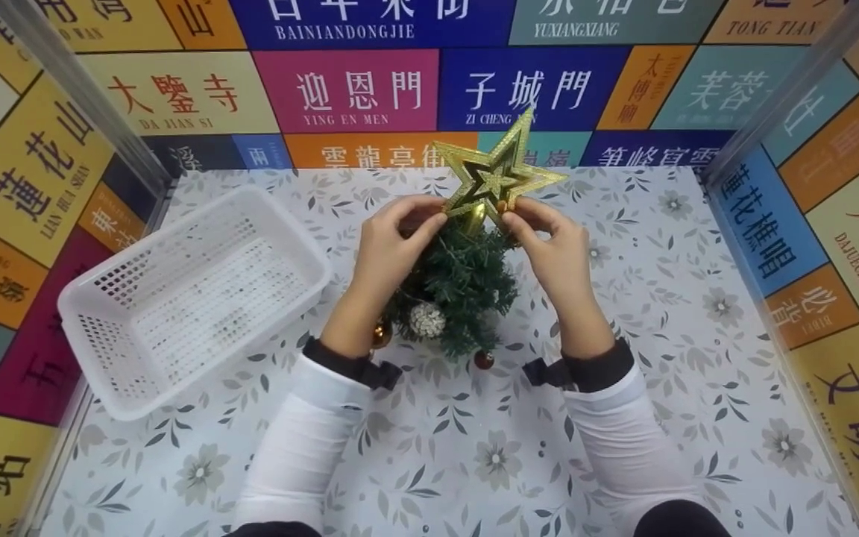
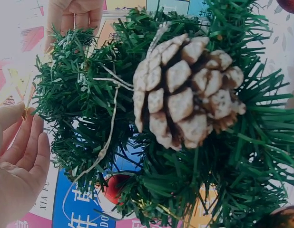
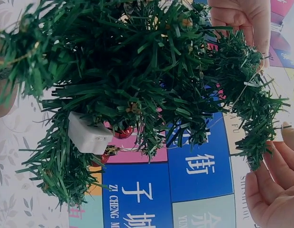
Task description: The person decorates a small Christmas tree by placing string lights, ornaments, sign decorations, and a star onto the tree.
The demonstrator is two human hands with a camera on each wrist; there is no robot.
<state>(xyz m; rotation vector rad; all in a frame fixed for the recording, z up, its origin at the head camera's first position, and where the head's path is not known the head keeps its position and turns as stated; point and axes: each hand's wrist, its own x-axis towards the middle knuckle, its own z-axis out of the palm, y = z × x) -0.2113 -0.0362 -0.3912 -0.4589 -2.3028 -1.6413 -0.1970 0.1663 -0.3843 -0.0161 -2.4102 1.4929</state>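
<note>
A gold glitter star (image 1: 493, 179) stands at the top of a small green Christmas tree (image 1: 467, 287). My left hand (image 1: 391, 242) pinches its lower left point between thumb and fingers. On the opposite side, my right hand (image 1: 558, 250) pinches the lower right point. A frosted pinecone (image 2: 187, 92) hangs among the branches, with thin wire strands beside it in the left wrist view. Red ornaments (image 2: 117, 189) show deeper in the greenery. A small white box (image 3: 90, 134) sits in the branches in the right wrist view. Greenery partly hides the fingers in both wrist views.
A white perforated plastic basket (image 1: 291, 280) stands left of the tree. Gold and reddish balls (image 1: 484, 359) hang low on the tree. The table (image 1: 500, 459) wears a leaf-patterned cover. Colorful panels with printed characters (image 1: 347, 91) enclose its back and sides.
</note>
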